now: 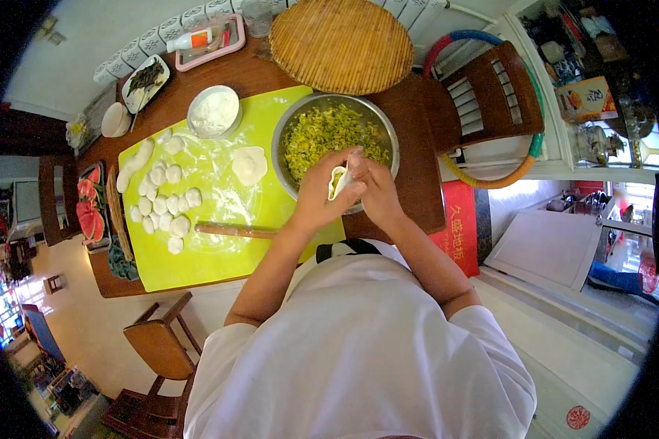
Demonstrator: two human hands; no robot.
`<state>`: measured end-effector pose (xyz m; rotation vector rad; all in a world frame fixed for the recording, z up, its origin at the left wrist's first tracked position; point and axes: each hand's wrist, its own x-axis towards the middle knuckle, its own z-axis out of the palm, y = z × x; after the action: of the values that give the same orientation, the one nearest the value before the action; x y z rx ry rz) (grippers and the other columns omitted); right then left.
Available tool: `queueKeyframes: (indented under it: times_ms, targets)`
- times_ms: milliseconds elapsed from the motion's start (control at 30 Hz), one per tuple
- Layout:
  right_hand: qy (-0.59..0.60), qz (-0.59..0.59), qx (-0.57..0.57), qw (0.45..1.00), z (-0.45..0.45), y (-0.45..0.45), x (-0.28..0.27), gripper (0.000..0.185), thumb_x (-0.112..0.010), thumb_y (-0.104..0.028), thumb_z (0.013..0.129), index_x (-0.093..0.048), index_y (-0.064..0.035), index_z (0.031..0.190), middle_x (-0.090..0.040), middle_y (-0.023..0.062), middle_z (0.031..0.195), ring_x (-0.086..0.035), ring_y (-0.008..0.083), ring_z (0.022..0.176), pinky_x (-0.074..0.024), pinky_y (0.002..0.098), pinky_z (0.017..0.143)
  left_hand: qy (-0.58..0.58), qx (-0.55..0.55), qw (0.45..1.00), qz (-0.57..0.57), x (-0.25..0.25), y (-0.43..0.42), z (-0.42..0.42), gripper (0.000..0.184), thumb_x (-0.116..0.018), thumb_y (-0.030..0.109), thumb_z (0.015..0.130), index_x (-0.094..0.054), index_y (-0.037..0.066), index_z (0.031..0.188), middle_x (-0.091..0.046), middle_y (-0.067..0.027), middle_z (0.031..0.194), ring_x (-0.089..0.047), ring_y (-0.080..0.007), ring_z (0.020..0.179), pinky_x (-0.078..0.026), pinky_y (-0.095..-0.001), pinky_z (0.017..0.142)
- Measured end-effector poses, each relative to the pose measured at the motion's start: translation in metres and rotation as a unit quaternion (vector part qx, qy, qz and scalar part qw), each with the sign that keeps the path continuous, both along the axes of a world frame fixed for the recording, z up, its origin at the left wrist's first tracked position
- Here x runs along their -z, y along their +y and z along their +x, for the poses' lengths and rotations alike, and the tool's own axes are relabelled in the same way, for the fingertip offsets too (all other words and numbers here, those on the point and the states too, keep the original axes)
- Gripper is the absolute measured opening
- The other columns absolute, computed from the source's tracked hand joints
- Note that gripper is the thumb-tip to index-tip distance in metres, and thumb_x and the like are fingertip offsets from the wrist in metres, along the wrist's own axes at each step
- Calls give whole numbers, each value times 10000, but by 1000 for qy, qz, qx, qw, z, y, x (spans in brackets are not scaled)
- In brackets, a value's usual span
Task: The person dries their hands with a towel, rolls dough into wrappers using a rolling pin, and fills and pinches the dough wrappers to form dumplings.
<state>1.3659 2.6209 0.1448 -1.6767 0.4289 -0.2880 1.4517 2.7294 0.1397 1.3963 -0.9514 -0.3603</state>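
Over the near rim of a metal bowl (pixel 393 139) of chopped green-yellow filling (pixel 329 132), my left hand (pixel 322 186) and my right hand (pixel 375 192) close around one dumpling (pixel 337 181). Its white wrapper is folded, with some filling showing at the open side. The fingers of both hands meet at its upper edge, and part of it is hidden by them. Left of the bowl, a flat round dough wrapper (pixel 250 166) lies on the floured green mat (pixel 271 121). A rolling pin (pixel 236 230) rests near my left forearm.
Several dough pieces (pixel 158 205) and a dough roll (pixel 134 167) lie on the mat's left side. A bowl of flour (pixel 214 112) stands behind them. At the back are a round woven tray (pixel 342 45) and a pink-rimmed tray (pixel 231 45). A chair (pixel 483 95) stands at the right.
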Motion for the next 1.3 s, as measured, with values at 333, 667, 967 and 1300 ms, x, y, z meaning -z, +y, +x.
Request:
queueKeyframes:
  times_ms: [333, 667, 967, 1300]
  targets:
    - [-50, -65, 53, 995, -1, 8, -4, 384, -385, -289, 987, -588, 29, 918, -600, 128, 727, -577, 203, 651, -447, 357, 591, -23, -56, 998, 4, -4, -5, -7, 393, -493, 296, 915, -568, -12, 1148, -600, -221, 1045, -587, -360, 972, -455, -385, 851]
    - [-46, -136, 93, 985, 3, 16, -18, 399, -413, -299, 974, -565, 7, 766, -507, 148, 590, -489, 239, 506, -393, 372, 496, -29, -96, 995, -8, -11, -9, -13, 322, -403, 205, 949, -581, -23, 1090, -597, -227, 1007, -587, -375, 935, -463, -387, 827]
    - [-22, -174, 106, 979, 4, 15, -21, 412, -433, -290, 966, -547, 8, 704, -474, 168, 538, -480, 270, 459, -375, 383, 463, -51, -103, 993, 5, -12, -10, -14, 323, -383, 189, 952, -585, -43, 1051, -604, -242, 999, -590, -395, 911, -470, -401, 820]
    - [-24, -98, 125, 987, 10, 15, -9, 431, -414, -340, 977, -566, -3, 754, -486, 102, 566, -475, 163, 520, -386, 343, 498, -26, -114, 992, 44, -9, -9, -11, 339, -381, 208, 951, -589, -33, 1068, -614, -231, 987, -603, -381, 896, -472, -397, 810]
